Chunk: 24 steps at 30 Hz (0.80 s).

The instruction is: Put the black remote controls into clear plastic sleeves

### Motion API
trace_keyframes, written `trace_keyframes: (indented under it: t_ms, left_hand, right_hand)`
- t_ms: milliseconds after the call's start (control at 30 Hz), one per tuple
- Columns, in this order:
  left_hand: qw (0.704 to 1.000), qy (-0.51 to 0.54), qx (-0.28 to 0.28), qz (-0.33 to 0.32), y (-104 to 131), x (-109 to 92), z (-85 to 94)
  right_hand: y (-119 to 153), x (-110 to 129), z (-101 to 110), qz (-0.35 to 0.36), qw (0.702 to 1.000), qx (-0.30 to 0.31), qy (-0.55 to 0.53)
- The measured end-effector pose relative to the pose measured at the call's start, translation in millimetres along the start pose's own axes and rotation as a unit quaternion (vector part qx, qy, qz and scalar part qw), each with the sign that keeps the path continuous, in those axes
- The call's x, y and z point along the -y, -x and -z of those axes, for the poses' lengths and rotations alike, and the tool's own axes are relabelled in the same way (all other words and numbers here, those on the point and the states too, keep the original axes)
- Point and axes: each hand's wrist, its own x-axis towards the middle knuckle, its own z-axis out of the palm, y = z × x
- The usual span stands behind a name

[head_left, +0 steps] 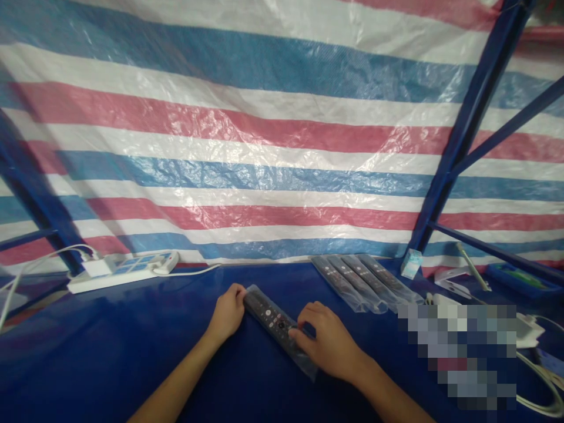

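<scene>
A black remote control in a clear plastic sleeve (275,323) lies slantwise on the blue table (132,329), its buttons facing up. At its upper left end, my left hand (228,311) has its fingers closed on the sleeve's edge. My right hand (324,338) is over the lower right part, fingers curled, with thumb and fingertips at the side of the sleeve. Several more sleeved remotes (359,282) lie side by side at the table's back, right of the middle.
A white power strip (127,271) with plugs and cables is at the back left. A small light-blue box (411,264) stands by the blue metal post (458,141). Cables, a blue tray (522,279) and a pixelated patch are at right. Striped sheeting (264,135) hangs behind.
</scene>
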Motion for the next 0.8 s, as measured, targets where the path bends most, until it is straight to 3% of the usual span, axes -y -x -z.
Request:
trace_keyframes:
  t_ms: [200,367,633,800]
  left_hand:
    - [0.999,0.031,0.026,0.006,-8.2,11.5,3.7]
    - [0.997,0.04,0.068,-0.004,-5.4,8.1,3.9]
    - [0.998,0.004,-0.031,-0.049,6.0,-12.4,1.8]
    - [0.99,-0.014,-0.07,-0.119,6.5,-30.4,10.8]
  right_hand:
    - [-0.7,-13.7,2.3,0.015,0.998,-0.068,0.004]
    - [8.1,-25.5,7.3,0.02,0.993,-0.118,-0.002]
    - [40.9,-37.8,12.6,-0.016,0.99,-0.137,-0.022]
    - [58.8,-36.3,13.6,-0.046,0.993,-0.102,-0.025]
